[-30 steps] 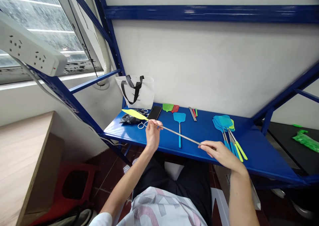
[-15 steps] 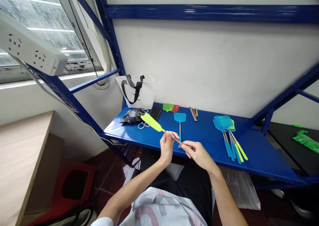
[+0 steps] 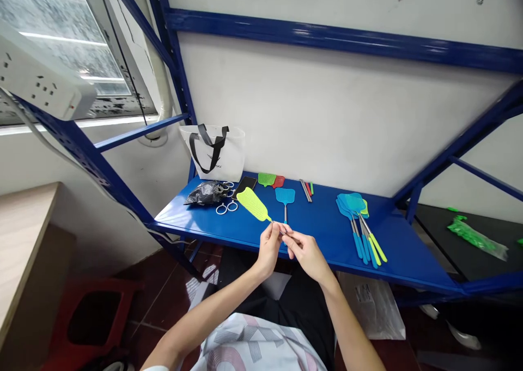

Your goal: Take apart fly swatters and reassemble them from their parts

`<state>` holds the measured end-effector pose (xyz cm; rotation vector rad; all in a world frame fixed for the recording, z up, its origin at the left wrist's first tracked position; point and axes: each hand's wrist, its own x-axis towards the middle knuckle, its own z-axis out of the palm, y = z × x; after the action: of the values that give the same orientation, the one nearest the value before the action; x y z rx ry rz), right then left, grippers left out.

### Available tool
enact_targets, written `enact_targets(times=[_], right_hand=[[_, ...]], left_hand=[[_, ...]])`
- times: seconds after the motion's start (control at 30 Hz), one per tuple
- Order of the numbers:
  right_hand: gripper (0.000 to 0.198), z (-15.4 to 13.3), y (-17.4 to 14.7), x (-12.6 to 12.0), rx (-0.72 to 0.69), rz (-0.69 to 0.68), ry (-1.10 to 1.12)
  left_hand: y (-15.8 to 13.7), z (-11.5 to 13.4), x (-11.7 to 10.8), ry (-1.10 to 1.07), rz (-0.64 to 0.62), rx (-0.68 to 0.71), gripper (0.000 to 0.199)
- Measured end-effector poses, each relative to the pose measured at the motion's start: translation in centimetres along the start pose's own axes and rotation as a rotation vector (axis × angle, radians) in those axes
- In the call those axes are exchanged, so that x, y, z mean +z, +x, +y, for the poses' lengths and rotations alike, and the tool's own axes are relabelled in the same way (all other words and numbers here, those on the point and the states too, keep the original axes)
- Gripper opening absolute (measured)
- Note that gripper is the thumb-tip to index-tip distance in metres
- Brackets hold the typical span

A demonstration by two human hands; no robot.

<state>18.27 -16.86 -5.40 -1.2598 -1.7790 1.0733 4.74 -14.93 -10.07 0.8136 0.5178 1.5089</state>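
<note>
Both my hands grip a yellow-green fly swatter [image 3: 254,205] over the front edge of the blue table [image 3: 318,224]. My left hand [image 3: 269,249] pinches its thin metal rod just below the head. Further down the rod, close beside it, my right hand [image 3: 304,254] is closed too; the rod's lower end is hidden by the fingers. Behind my hands lies a blue fly swatter [image 3: 285,196], its handle partly covered. To the right, several blue and yellow-green swatters [image 3: 355,203] lie in an overlapping fan, handles toward me.
At the back lie a green swatter head [image 3: 266,180], a red one [image 3: 278,181] and a few short rods [image 3: 305,191]. On the left are a white bag [image 3: 224,156], a black plastic packet [image 3: 207,193], white rings [image 3: 221,209] and a phone [image 3: 246,186]. Blue frame posts flank the table.
My right hand has slid up the rod toward my left hand. The swatter head has turned to show its mesh face. The camera view has shifted and tilted slightly.
</note>
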Motion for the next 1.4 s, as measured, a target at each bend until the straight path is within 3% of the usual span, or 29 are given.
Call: enact_targets(times=[0.1, 0.23, 0.33, 0.47, 0.63, 0.87, 1.4], right_hand=[[0.058, 0.2, 0.4, 0.0, 0.000, -0.065, 0.053], [0.063, 0.3, 0.5, -0.5, 0.037, -0.145, 0.154], [0.063, 0.5, 0.8, -0.5, 0.048, -0.163, 0.246], [0.054, 0.8, 1.2, -0.1, 0.029, -0.042, 0.305], [0.056, 0.8, 1.0, 0.1, 0.039, 0.041, 0.295], [0.057, 1.5, 1.4, -0.5, 0.004, 0.031, 0.153], [0.044, 2.5, 0.8, -1.3, -0.058, 0.037, -0.118]], left_hand=[[1.2, 1.8, -0.4, 0.034, -0.007, 0.003, 0.051], [2.4, 4.1, -1.5, 0.154, 0.129, 0.101, 0.050], [2.7, 4.8, -2.2, 0.165, 0.177, 0.086, 0.051], [2.7, 4.1, -1.9, 0.075, 0.155, 0.015, 0.052], [2.8, 3.4, -1.1, 0.014, 0.135, 0.001, 0.056], [3.5, 3.9, -2.2, 0.090, 0.094, -0.038, 0.055], [3.1, 1.9, -2.5, 0.130, 0.236, -0.028, 0.052]])
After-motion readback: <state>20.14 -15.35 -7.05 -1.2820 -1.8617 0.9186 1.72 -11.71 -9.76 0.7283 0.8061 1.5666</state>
